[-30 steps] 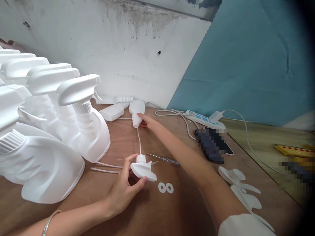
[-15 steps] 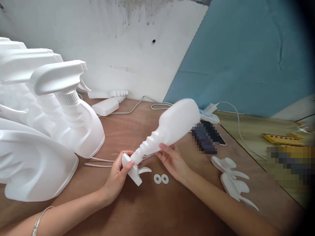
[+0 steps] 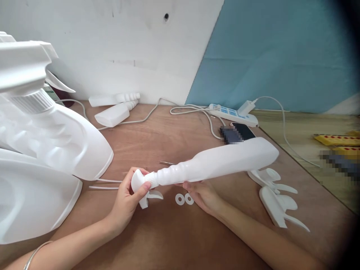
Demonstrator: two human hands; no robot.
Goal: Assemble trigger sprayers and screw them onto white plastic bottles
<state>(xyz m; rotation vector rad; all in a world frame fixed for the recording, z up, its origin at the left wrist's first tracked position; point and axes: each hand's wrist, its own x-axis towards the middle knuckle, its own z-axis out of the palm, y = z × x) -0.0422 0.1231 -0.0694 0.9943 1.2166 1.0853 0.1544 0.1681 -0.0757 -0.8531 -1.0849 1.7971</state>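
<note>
My left hand [image 3: 128,198] is closed around a white trigger spray head [image 3: 138,180], thumb on its ribbed collar. The collar sits on the neck of a white plastic bottle [image 3: 222,160], which lies almost level in the air with its base to the right. Under the bottle's body, my right hand [image 3: 204,195] grips it from below; some of its fingers are hidden behind the bottle. Two flat white washers [image 3: 184,199] rest on the table between my hands. Thin white tubes [image 3: 105,184] lie left of my left hand.
Large white spray bottles [image 3: 81,142] crowd the left side. Two loose trigger heads [image 3: 277,204] lie at right. Farther back are two small bottles [image 3: 114,114], a power strip [image 3: 230,115] with cables and a phone [image 3: 244,131]. A thin metal tool [image 3: 168,162] lies behind the bottle.
The bottle has swung down from a steep slant to nearly level, its base moving right and lower. The spray head has turned with it. Both hands keep hold; the camera view has shifted slightly.
</note>
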